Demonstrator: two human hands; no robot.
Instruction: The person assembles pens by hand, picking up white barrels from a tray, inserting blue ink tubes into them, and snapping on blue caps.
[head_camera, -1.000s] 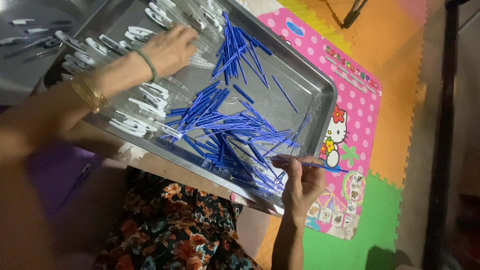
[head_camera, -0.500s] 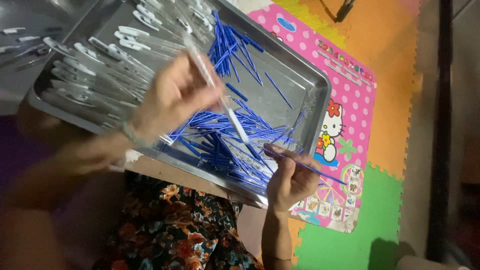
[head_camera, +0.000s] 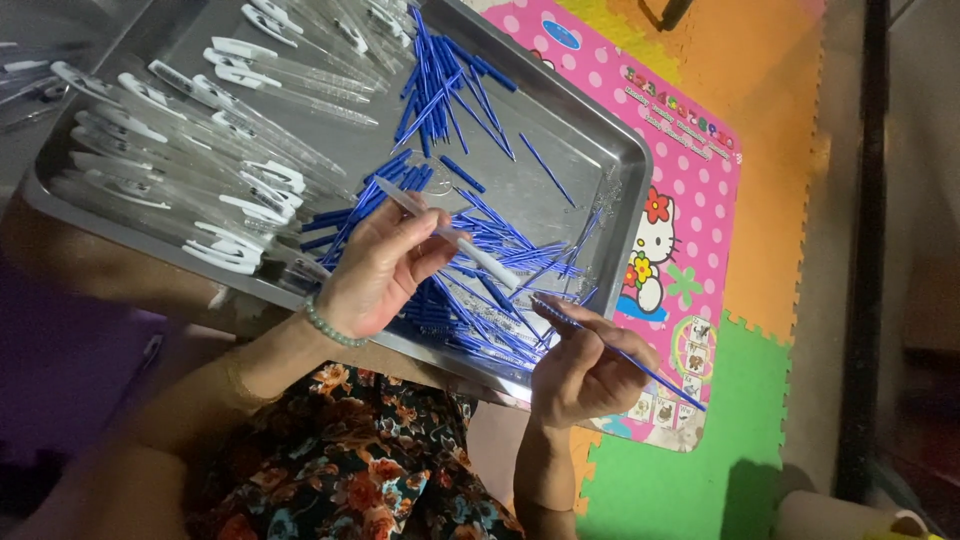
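A metal tray (head_camera: 628, 190) rests on my lap and holds a heap of blue pen refills (head_camera: 470, 270) on its right side and several clear pen barrels with white caps (head_camera: 190, 150) on its left. My left hand (head_camera: 375, 270) is over the tray's near edge and grips one clear pen barrel (head_camera: 450, 235), tip pointing right. My right hand (head_camera: 585, 365) is at the tray's near right corner, pinching a single blue refill (head_camera: 640, 368) that points toward the barrel's tip. A small gap lies between refill and barrel.
A pink dotted play mat (head_camera: 690, 170) with a cartoon cat lies under the tray's right side, on orange (head_camera: 780, 120) and green (head_camera: 690, 480) foam floor tiles. My floral-patterned clothing (head_camera: 360, 470) is below the tray. A dark vertical post (head_camera: 860, 250) stands at the right.
My left hand reached to the barrels at the tray's far left, lifted one clear barrel and brought it down near my right hand. My right hand kept holding its refill.
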